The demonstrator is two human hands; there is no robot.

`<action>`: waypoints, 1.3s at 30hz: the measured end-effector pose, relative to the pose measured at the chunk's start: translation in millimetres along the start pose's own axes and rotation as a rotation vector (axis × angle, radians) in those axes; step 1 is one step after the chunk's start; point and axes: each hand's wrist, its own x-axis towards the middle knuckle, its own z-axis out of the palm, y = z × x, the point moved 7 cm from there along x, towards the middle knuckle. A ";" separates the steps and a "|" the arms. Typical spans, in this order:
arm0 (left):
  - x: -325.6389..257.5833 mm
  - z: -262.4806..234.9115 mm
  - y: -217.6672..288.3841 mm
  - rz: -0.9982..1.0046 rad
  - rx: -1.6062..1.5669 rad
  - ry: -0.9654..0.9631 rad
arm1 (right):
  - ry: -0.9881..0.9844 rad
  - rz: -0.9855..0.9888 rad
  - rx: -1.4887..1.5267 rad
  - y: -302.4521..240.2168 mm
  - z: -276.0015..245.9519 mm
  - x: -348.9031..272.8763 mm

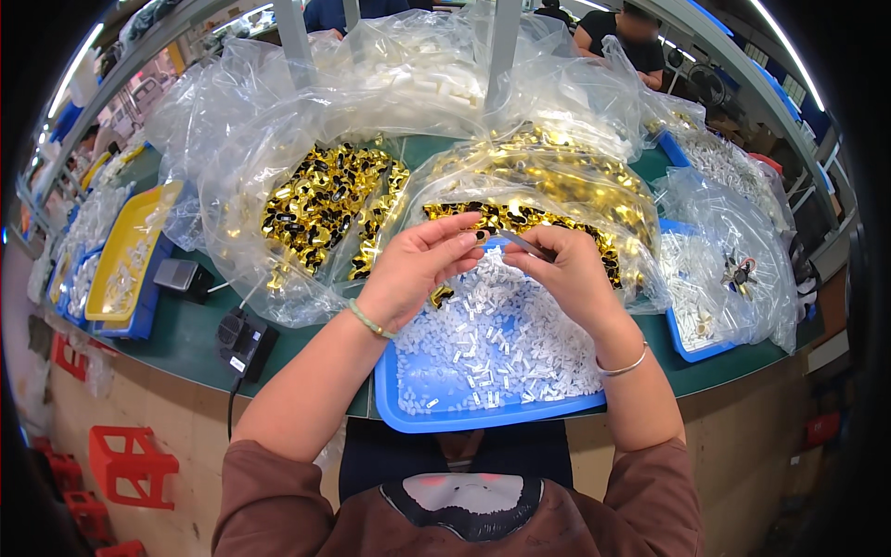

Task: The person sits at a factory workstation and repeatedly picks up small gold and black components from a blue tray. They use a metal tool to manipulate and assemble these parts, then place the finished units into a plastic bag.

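Observation:
Above the far part of a blue tray (393, 408), my two hands are close together. My left hand (422, 260) pinches a small gold-and-black part (482, 238) between thumb and fingertips. In my right hand (568, 274) is a slim grey metal tool that looks like tweezers (525, 243), its tip pointing at that part. Many small white plastic pieces (492, 343) lie heaped in the tray. Just beyond my hands, a clear plastic bag (557, 167) spills more gold-and-black parts (594, 243).
Left of my hands, another open bag holds gold parts (320, 200). A black power adapter (245, 343) and a yellow tray (165, 200) are further left. On the right stands a blue tray of white pieces (691, 306). Grey frame posts (504, 56) rise behind; a co-worker (631, 42) is beyond.

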 end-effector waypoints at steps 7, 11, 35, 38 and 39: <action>-0.3 4.5 -8.8 -0.047 0.014 -0.072 | 0.016 -0.101 0.110 -16.4 4.6 -5.0; -2.4 11.2 -4.9 -0.037 0.093 -0.120 | 0.117 -0.184 0.012 -19.3 -1.8 -4.8; 0.3 15.3 -10.8 -0.056 -0.046 -0.199 | 0.264 -0.300 -0.111 -29.5 1.8 -8.9; -1.6 18.5 -7.9 -0.047 -0.039 -0.197 | 0.277 -0.298 -0.133 -31.1 1.7 -9.5; -1.7 18.5 -8.2 -0.049 -0.039 -0.195 | 0.281 -0.298 -0.143 -31.0 2.0 -9.5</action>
